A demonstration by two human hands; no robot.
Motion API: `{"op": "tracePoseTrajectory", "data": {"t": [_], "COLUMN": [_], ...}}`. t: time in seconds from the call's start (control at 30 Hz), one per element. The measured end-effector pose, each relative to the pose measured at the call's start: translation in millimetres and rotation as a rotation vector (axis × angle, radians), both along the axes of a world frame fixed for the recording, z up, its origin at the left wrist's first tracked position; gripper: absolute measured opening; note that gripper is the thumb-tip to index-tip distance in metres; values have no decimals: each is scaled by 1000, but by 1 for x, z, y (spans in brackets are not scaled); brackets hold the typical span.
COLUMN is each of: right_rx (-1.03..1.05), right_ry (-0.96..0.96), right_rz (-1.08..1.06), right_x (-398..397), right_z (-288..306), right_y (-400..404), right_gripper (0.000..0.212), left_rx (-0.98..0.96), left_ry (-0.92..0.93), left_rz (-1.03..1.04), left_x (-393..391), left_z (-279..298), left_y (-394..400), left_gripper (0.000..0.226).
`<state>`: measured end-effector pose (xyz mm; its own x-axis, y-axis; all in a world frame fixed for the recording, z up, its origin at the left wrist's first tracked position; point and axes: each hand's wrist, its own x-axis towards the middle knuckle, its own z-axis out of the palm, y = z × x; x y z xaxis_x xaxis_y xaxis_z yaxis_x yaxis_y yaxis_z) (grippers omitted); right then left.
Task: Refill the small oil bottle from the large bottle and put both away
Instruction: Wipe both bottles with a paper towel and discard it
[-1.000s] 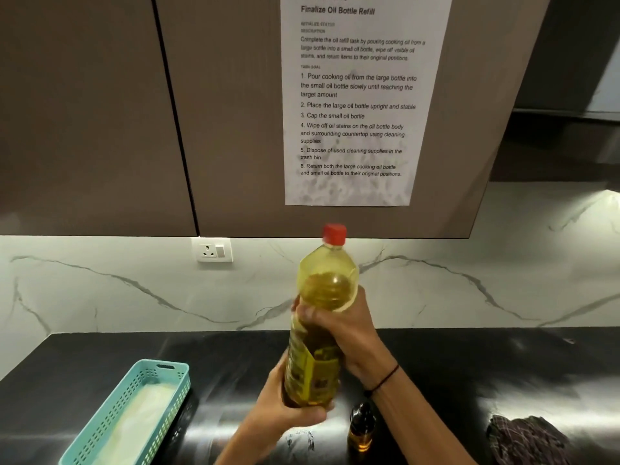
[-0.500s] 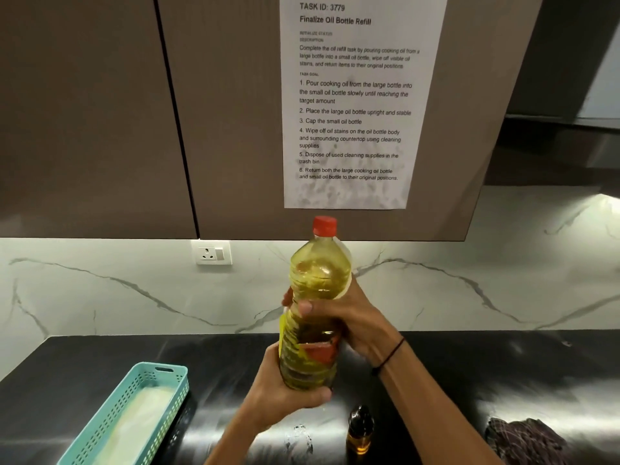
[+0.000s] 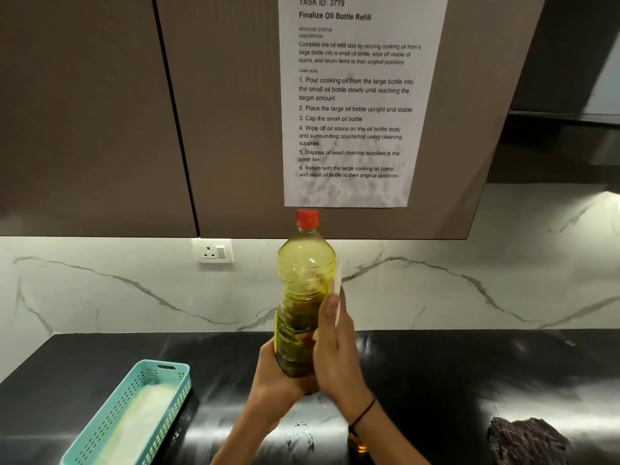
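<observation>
The large oil bottle [image 3: 306, 297], yellow with a red cap, is upright in the air in front of the backsplash. My left hand [image 3: 276, 377] grips it round the base. My right hand [image 3: 337, 344] lies along the bottle's right side, seen edge-on, with a white tissue [image 3: 337, 283] pinched between thumb and straight fingers against the bottle. The small amber oil bottle [image 3: 357, 444] stands on the black counter [image 3: 436, 364] below, mostly hidden behind my right wrist.
A teal perforated basket [image 3: 100, 431] with a pale lining sits at the front left. A dark crumpled cloth [image 3: 526, 441] lies at the front right. A small wet smear [image 3: 301, 434] marks the counter. Wall cabinets with a task sheet [image 3: 355, 95] hang above; a socket [image 3: 213, 251] is on the backsplash.
The bottle has risen a little and turned in my left hand. My right hand has gone from wrapping the bottle's middle to lying straight along its right side with the tissue.
</observation>
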<state>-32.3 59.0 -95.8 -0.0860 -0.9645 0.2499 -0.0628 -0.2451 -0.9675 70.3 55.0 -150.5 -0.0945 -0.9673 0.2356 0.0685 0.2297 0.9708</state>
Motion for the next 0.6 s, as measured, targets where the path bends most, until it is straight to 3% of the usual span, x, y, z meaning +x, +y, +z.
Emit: {"op": "tracePoseTrajectory", "data": {"t": [0.1,0.17,0.27,0.43,0.47,0.53,0.6], "right_rx": [-105,-220,-541,-923,-980,-1082,-1133], "right_ry": [150,319,940,1680,1764,1862,1910], "right_rz": [-77,-200,-270,3,18,-36,-7], "right_x": [25,32,13,-23,-27,-30,-30], "right_z": [-17,-23,-21,23,35,50,44], "right_y": [14,15,7,-21,-29,-43,-50], "right_gripper": [84,84,80,85,78,60,50], "left_rx": [-83,-19,-71,-9,-7,-15,-61], "left_ry": [25,17,-110,-389,-448,-397,-360], "left_rz": [174,260,390,482,516,504,502], "left_x": [-13,-12,-6,0,-1,-2,-4], "left_z": [7,-1,-10,-10,-7,0,5], "left_y": [11,12,9,2,3,6,8], "left_gripper": [8,25,41,5,15,41,55]}}
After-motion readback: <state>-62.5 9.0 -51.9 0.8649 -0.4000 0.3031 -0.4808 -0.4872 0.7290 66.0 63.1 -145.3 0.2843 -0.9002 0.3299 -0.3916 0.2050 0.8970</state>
